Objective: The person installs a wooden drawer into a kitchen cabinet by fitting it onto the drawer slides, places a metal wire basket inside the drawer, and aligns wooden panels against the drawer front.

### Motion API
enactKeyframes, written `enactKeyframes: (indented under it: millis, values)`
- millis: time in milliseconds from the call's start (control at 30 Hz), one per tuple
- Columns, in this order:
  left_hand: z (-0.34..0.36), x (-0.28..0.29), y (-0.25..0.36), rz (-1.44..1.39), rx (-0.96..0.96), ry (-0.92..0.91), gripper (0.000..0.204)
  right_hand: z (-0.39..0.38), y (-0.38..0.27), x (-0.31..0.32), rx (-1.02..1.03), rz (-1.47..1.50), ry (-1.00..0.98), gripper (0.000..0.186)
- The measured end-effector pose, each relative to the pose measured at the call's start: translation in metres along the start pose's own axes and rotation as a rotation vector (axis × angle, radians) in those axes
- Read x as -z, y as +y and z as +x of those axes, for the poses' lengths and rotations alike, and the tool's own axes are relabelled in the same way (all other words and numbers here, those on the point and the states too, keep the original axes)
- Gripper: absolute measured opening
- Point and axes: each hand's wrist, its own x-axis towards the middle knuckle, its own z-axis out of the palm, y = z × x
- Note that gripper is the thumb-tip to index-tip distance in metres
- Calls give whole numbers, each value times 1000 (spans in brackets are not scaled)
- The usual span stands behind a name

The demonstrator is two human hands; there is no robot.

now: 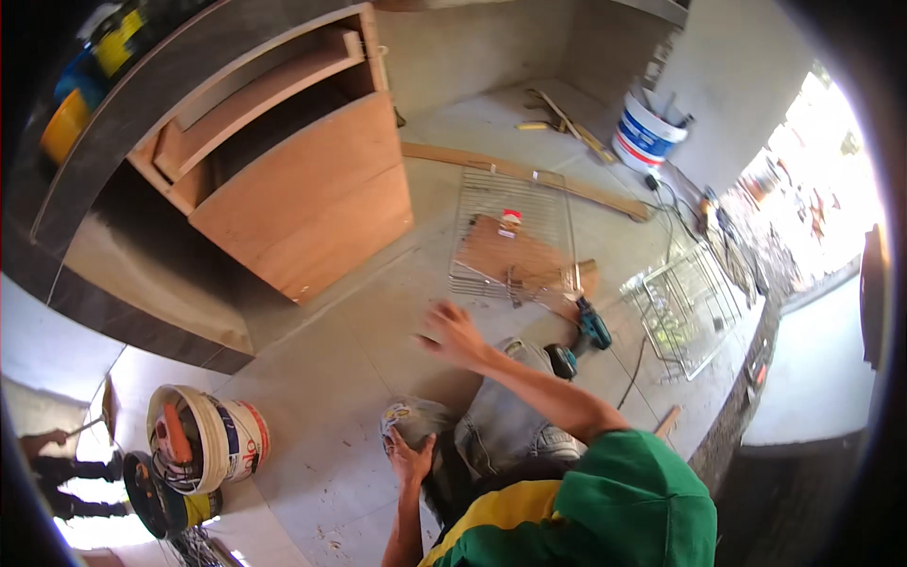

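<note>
My left hand (411, 455) rests at the lower middle, its fingers curved round my left knee (416, 416) in grey jeans. My right hand (453, 333) is raised above the floor with fingers apart, holding nothing. Beyond it lie a wire rack (491, 189) and plywood pieces (487, 246), with a small red-and-white packet (510, 217) on the rack. A teal cordless drill (593, 326) is on the floor beside my right leg. At upper left stands a plywood cabinet (298, 198) with an open top section under a dark counter (85, 161).
Buckets with tools (236, 435) stand left; a white-blue bucket (642, 132) upper right. A long board (605, 198), wire basket (690, 312) and cords lie on the tiled floor (331, 378). Another person (71, 477) works at far left. A bright opening is at right.
</note>
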Motion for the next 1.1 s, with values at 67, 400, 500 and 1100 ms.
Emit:
enactKeyframes:
  millis: [67,400,500,1100]
  values:
    - [-3,-6,3,-54,-69,18,108,-98,40,50,-173,68,84,23]
    - [-3,-15,21,113,-101,-44,106,-228,129,152,-1392,1411,839,60]
    - [4,-11,19,179,-47,-12,107,-173,159,98,-1346,1744,813,72]
    - [184,184,243,402,-681,574,94,-67,265,-32,-1198,1690,596,63]
